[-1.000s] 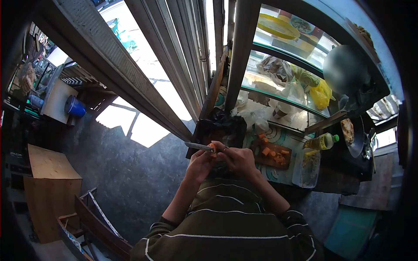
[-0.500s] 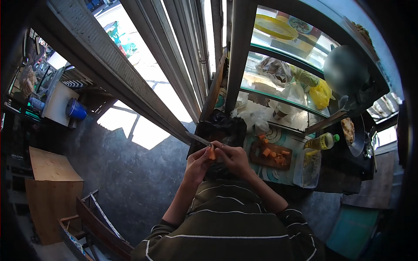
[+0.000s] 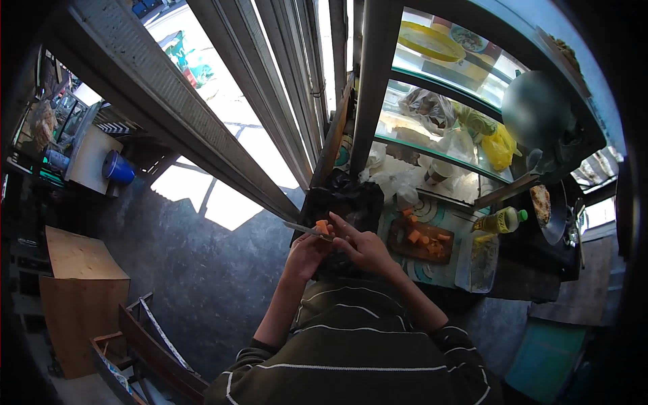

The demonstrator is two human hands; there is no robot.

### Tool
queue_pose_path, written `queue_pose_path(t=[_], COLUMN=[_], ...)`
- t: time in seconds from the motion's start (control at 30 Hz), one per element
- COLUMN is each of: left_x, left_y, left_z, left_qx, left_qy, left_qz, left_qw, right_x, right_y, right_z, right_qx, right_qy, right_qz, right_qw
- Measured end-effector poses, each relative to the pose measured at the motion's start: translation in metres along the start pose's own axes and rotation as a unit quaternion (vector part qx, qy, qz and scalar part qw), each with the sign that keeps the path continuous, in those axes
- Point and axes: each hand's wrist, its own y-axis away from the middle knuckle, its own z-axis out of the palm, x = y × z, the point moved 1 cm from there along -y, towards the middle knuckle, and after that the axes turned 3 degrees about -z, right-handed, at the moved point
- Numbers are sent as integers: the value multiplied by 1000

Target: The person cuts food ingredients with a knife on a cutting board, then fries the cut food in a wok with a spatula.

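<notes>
Over a black plastic bag [image 3: 347, 196], both hands meet in the middle of the head view. My left hand [image 3: 304, 258] is closed on an orange carrot piece [image 3: 322, 226], which shows above the fingers. My right hand [image 3: 368, 251] grips a knife [image 3: 297, 227] at its near end, index finger stretched forward. The blade points left and lies across the left fingers, just below the carrot; most of the handle is hidden. Right of the hands, several cut carrot chunks [image 3: 414, 236] lie on a brown cutting board [image 3: 405, 251].
Beside the board stand a clear plastic container [image 3: 478, 263] and an oil bottle [image 3: 501, 220] with a green cap. A glass display case [image 3: 445, 152] holding bags rises behind. A wok [image 3: 555, 214] is at far right. Metal slats [image 3: 223, 158] border the left side.
The knife has swung lower and flatter across the left fingers. The carrot piece has turned and now sits above the blade. My right index finger has lifted and straightened.
</notes>
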Motion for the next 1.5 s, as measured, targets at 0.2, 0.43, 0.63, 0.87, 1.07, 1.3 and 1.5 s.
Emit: queue_pose_path(t=[0.2, 0.43, 0.63, 0.87, 1.07, 1.3, 1.5], left_x=[1, -3, -5, -1, 4, 10, 8], left_y=[-3, -5, -7, -3, 1, 10, 9], left_z=[-2, -2, -1, 4, 10, 22, 22], left_qx=[-23, -67, -26, -36, -59, -37, -34], left_qy=[45, 27, 63, 1, -39, -89, -90], left_qz=[-51, -47, -59, 44, 8, 5, 8], left_qw=[997, 996, 996, 998, 997, 995, 995], right_x=[-8, -16, -13, -4, -12, -12, -13], right_y=[-1, 1, 1, 2, 1, 1, 2], right_z=[-5, -9, -7, -10, -16, -13, -14], right_qx=[-6, -17, -8, 30, -4, -1, 4], right_qy=[161, 200, 196, 134, 170, 213, 239], right_qz=[-59, -80, -99, -85, -84, -112, -111], right_qw=[985, 976, 976, 987, 982, 971, 965])
